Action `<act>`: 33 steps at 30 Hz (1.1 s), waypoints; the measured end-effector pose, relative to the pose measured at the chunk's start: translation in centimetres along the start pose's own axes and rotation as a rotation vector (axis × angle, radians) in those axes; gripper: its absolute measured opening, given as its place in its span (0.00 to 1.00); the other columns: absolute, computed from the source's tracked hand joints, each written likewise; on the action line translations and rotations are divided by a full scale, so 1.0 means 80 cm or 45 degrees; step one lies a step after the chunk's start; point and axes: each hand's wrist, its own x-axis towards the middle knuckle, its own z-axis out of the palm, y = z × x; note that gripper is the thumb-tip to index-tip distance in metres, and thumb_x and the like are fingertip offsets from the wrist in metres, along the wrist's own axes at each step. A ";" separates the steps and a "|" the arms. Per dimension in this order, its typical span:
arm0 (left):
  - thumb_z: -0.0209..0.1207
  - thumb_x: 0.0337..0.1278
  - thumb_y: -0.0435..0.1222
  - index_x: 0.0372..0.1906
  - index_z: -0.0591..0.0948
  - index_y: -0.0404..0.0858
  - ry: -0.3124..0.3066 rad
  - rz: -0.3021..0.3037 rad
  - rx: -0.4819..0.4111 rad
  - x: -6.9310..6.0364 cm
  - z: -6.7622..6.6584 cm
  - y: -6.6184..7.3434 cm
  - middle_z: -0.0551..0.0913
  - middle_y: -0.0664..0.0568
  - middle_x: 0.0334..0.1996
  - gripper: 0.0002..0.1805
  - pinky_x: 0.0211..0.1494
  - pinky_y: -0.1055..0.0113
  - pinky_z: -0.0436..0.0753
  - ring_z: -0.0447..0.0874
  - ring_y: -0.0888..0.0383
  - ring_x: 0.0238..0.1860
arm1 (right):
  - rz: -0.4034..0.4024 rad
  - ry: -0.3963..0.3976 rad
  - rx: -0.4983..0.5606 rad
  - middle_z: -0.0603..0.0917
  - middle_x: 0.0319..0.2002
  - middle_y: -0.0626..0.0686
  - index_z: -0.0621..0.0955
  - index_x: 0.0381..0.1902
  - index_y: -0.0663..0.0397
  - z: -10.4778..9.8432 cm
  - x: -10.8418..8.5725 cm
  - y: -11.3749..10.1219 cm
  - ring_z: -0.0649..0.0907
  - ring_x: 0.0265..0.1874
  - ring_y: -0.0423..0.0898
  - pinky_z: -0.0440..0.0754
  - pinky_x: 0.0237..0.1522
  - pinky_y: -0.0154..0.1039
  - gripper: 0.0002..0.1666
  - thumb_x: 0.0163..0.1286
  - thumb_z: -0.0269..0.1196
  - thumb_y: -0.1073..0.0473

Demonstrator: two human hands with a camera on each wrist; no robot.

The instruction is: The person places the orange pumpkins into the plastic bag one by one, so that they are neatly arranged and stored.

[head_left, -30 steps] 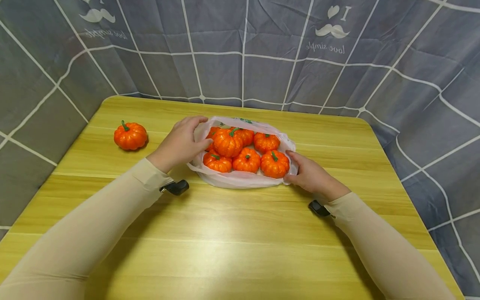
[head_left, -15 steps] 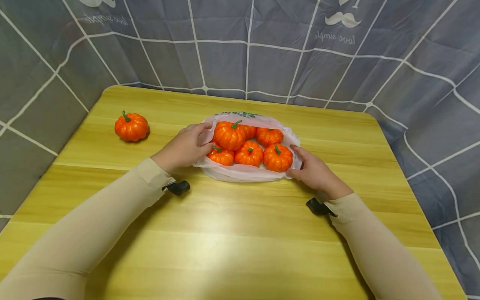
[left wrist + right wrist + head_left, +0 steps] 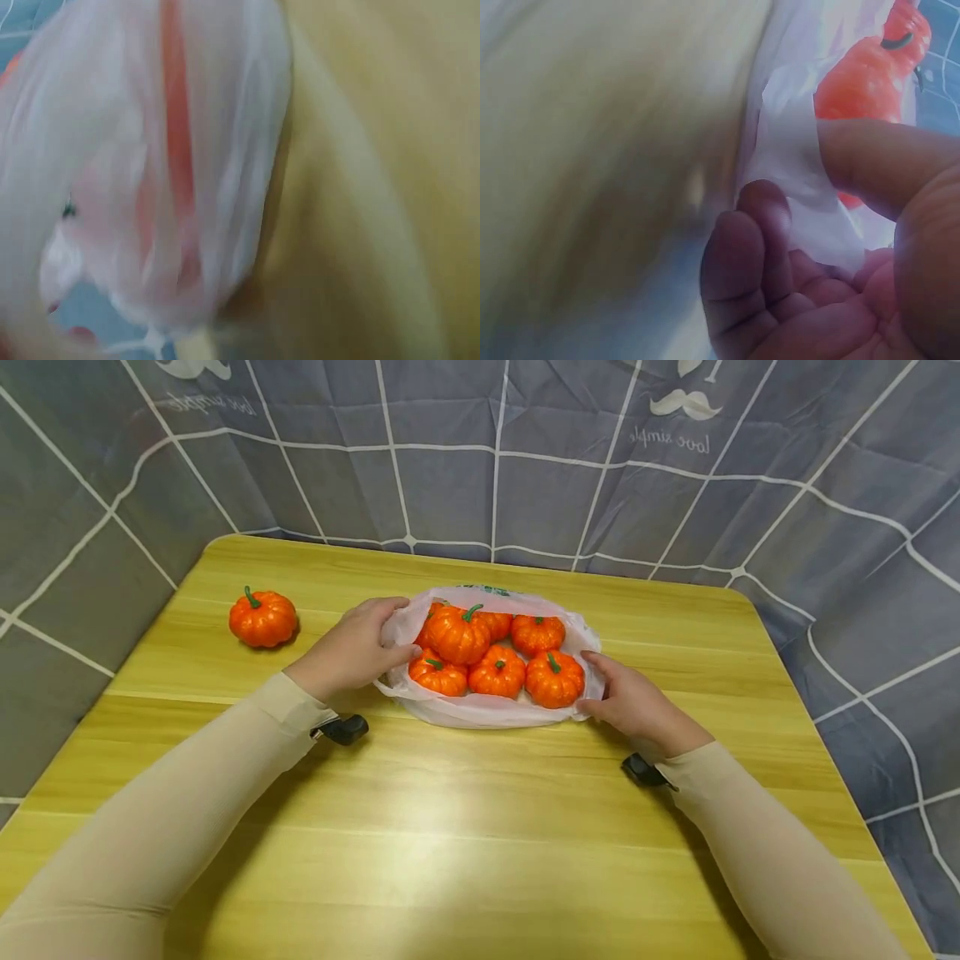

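Observation:
A thin white plastic bag [image 3: 480,717] lies with its mouth spread wide near the middle of the table in the head view. Several small orange pumpkins [image 3: 497,672] with green stems sit inside, one resting higher than the others. At the bag's left edge my left hand [image 3: 347,647] holds the rim; in the left wrist view the stretched plastic [image 3: 225,150] is blurred and the fingers are not clear. My right hand [image 3: 637,703] grips the right rim. The right wrist view shows its thumb [image 3: 877,161] inside the bag and the fingers curled outside.
A single orange pumpkin [image 3: 262,619] stands on the wooden table [image 3: 465,860] to the left of the bag. Grey curtains [image 3: 442,493] with white lines hang close behind the table and along both sides.
My left hand first shifts right with the bag's edge, then draws back left, widening the mouth. The right hand keeps its hold on the rim. The head view has tilted slightly.

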 end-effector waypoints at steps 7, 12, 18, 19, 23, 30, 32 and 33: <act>0.60 0.72 0.54 0.81 0.63 0.37 0.296 -0.035 0.136 -0.021 -0.051 -0.026 0.60 0.36 0.82 0.43 0.84 0.33 0.45 0.50 0.33 0.82 | -0.062 0.091 -0.036 0.74 0.22 0.50 0.63 0.82 0.58 -0.014 -0.009 -0.008 0.74 0.25 0.47 0.73 0.28 0.36 0.47 0.70 0.70 0.57; 0.61 0.68 0.57 0.84 0.55 0.38 0.431 -0.222 0.150 -0.036 -0.085 -0.065 0.41 0.33 0.85 0.50 0.79 0.28 0.34 0.34 0.31 0.84 | -0.115 0.180 0.033 0.79 0.25 0.54 0.68 0.79 0.60 -0.021 -0.014 -0.012 0.77 0.25 0.46 0.76 0.27 0.32 0.40 0.72 0.67 0.59; 0.61 0.62 0.67 0.86 0.41 0.35 0.297 -0.427 0.120 -0.045 -0.100 -0.108 0.40 0.26 0.83 0.65 0.77 0.23 0.44 0.38 0.23 0.81 | -0.125 0.214 0.036 0.88 0.42 0.63 0.69 0.78 0.62 -0.025 -0.016 -0.014 0.81 0.33 0.46 0.79 0.33 0.29 0.39 0.74 0.68 0.56; 0.61 0.61 0.68 0.86 0.40 0.34 0.271 -0.440 0.114 -0.045 -0.100 -0.112 0.41 0.25 0.82 0.67 0.76 0.22 0.47 0.41 0.22 0.79 | -0.121 0.215 0.033 0.88 0.42 0.63 0.69 0.78 0.61 -0.026 -0.016 -0.014 0.81 0.33 0.46 0.79 0.33 0.29 0.39 0.74 0.68 0.55; 0.59 0.63 0.68 0.85 0.38 0.32 0.170 -0.457 0.071 -0.044 -0.100 -0.124 0.45 0.20 0.79 0.67 0.74 0.23 0.60 0.54 0.20 0.73 | -0.121 0.209 0.049 0.88 0.43 0.63 0.69 0.78 0.61 -0.026 -0.015 -0.014 0.82 0.33 0.45 0.79 0.32 0.30 0.40 0.74 0.68 0.55; 0.58 0.71 0.58 0.83 0.42 0.27 0.008 -0.433 0.062 -0.035 -0.102 -0.134 0.53 0.17 0.73 0.57 0.71 0.29 0.67 0.62 0.26 0.66 | -0.127 0.192 0.065 0.88 0.40 0.61 0.68 0.78 0.61 -0.027 -0.015 -0.015 0.80 0.30 0.45 0.77 0.29 0.29 0.41 0.73 0.69 0.56; 0.58 0.72 0.55 0.84 0.42 0.27 -0.032 -0.428 0.071 -0.031 -0.101 -0.135 0.53 0.17 0.74 0.56 0.72 0.29 0.66 0.61 0.26 0.67 | -0.117 0.195 0.052 0.85 0.37 0.59 0.68 0.78 0.60 -0.028 -0.016 -0.016 0.78 0.29 0.46 0.76 0.27 0.31 0.41 0.73 0.69 0.55; 0.58 0.72 0.54 0.84 0.42 0.27 -0.048 -0.426 0.078 -0.029 -0.101 -0.136 0.53 0.17 0.74 0.55 0.73 0.29 0.66 0.60 0.26 0.67 | -0.115 0.196 0.047 0.84 0.35 0.58 0.68 0.78 0.60 -0.028 -0.017 -0.017 0.77 0.28 0.46 0.75 0.27 0.31 0.41 0.73 0.69 0.55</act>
